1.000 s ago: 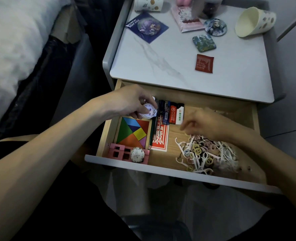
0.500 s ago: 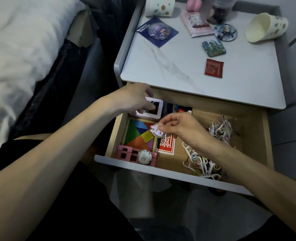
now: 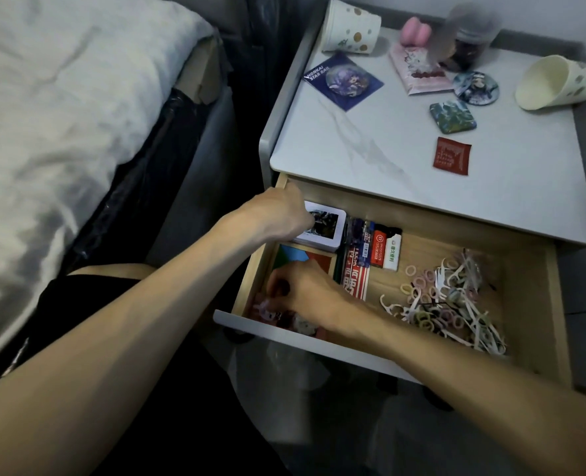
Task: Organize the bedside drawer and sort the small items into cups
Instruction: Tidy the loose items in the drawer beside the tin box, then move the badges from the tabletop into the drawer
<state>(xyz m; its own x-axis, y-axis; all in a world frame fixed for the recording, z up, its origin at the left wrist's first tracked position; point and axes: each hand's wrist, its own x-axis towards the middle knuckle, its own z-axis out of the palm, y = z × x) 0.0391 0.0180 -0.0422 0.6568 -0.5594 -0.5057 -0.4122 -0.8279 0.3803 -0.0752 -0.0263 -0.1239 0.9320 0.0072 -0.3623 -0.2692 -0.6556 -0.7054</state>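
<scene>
A bedroom: a bed (image 3: pixel 61 115) beside a nightstand (image 3: pixel 405 173) with an open drawer (image 3: pixel 319 341)

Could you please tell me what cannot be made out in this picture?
Head view:
Right hand: its grip is hidden by its own knuckles, over the blurred pink plastic organiser.
Left hand: fingertips hidden behind its knuckles, on white-bordered card stack.
Dark round jar: blurred.
</scene>
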